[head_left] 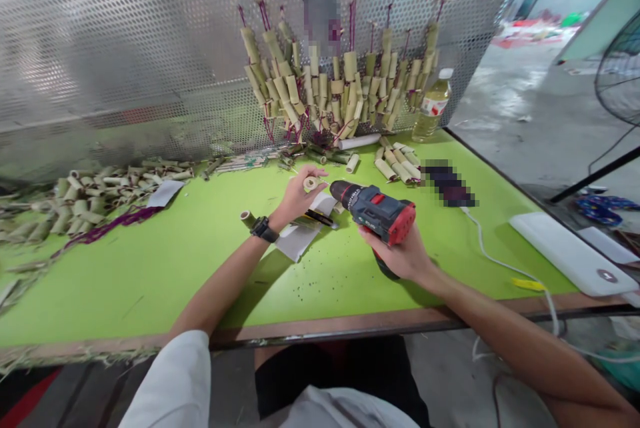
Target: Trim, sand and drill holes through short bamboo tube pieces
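Note:
My left hand [298, 196] is closed round a short bamboo tube [311, 183], its hollow end turned toward the drill. In my right hand [400, 251] is a cordless drill [375, 208], gripped by the handle, its chuck pointing left at the tube. A small gap separates the chuck from the tube; I cannot make out the bit. Under my left hand lie white paper [299, 243] and a black pen-like tool [320, 217]. Beside my wrist stands another bamboo piece [247, 218]. Dark crumbs dot the green tabletop [200, 281].
Strung bamboo pieces [345, 88] hang on a perforated metal panel [150, 48]. Loose bamboo [80, 198] is heaped at left, more tubes [399, 163] at the back. An oil-coloured bottle [433, 108], a blurred phone-like object [450, 185] with a white cable [483, 241], and a white case [570, 251] are at right.

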A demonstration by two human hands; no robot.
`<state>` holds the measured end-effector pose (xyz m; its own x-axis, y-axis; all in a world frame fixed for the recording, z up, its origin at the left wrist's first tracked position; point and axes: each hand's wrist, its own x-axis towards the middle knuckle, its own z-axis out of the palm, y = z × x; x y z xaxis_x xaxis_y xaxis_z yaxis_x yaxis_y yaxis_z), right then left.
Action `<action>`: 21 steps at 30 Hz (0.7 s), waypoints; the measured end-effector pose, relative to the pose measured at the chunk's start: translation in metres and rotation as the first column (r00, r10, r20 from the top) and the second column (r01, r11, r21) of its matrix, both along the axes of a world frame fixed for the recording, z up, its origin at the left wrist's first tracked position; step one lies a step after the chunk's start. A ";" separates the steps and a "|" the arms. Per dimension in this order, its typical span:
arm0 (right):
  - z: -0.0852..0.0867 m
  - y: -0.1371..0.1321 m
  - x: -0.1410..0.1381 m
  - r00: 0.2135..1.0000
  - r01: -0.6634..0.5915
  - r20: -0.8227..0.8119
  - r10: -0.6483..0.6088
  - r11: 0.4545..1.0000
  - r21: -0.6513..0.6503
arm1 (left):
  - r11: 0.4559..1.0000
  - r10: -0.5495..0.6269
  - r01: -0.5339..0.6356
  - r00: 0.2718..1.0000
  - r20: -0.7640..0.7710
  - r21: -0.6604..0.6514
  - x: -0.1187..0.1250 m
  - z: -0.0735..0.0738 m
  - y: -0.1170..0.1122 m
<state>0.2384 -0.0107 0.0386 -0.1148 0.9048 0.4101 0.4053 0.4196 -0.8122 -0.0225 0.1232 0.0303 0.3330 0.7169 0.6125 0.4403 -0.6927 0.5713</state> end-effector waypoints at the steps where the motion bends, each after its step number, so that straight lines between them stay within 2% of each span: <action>1: 0.000 0.000 0.000 1.000 -0.003 0.004 0.003 1.000 -0.005 | 1.000 0.017 -0.017 1.000 -0.010 0.008 -0.001 -0.001 0.001; 4: 0.000 0.000 0.000 1.000 -0.016 0.009 0.016 1.000 -0.007 | 0.995 0.058 -0.054 0.997 -0.058 0.080 -0.002 -0.001 0.001; 9: 0.002 0.000 0.000 1.000 -0.014 0.011 0.015 0.999 -0.040 | 0.982 0.061 -0.034 0.988 -0.139 0.185 -0.005 0.001 0.001; 17: 0.002 0.002 0.001 0.999 -0.026 0.036 0.028 0.998 -0.055 | 0.972 0.154 -0.112 0.968 -0.196 0.207 -0.009 -0.005 0.006; 21: 0.001 0.003 0.001 0.999 -0.015 0.048 0.017 0.999 -0.053 | 0.980 0.158 -0.131 0.970 -0.184 0.153 -0.007 0.002 0.000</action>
<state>0.2393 -0.0082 0.0394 -0.1480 0.9227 0.3559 0.4379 0.3838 -0.8130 -0.0295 0.1233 0.0321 0.3545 0.6786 0.6433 0.6344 -0.6800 0.3677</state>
